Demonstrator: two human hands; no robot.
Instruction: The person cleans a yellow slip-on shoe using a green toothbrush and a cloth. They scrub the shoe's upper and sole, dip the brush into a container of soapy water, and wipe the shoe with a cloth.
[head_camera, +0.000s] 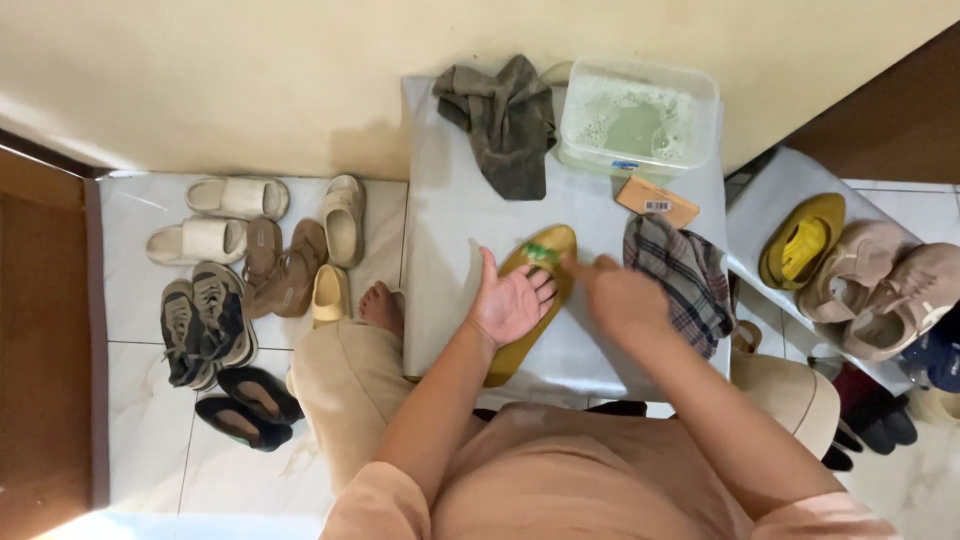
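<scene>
— Which way does our shoe (540, 262) point?
— Diagonally on the table (450, 220), toe up-right. Our left hand (512, 300) lies open, palm up, across it; our right hand (615, 295) pinches its green-smeared toe.

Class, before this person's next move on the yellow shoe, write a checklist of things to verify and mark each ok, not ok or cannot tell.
1. Mustard-yellow flat shoe lies on the white-covered low table: ok.
2. Left hand steadies it, palm up: ok.
3. Right hand reaches its green-smeared toe: ok.
4. Plaid checked cloth beside the right hand: ok.
5. Clear plastic tub of foamy water upright, away from the edge: ok.
6. Shoe's inside clean: cannot tell.
</scene>
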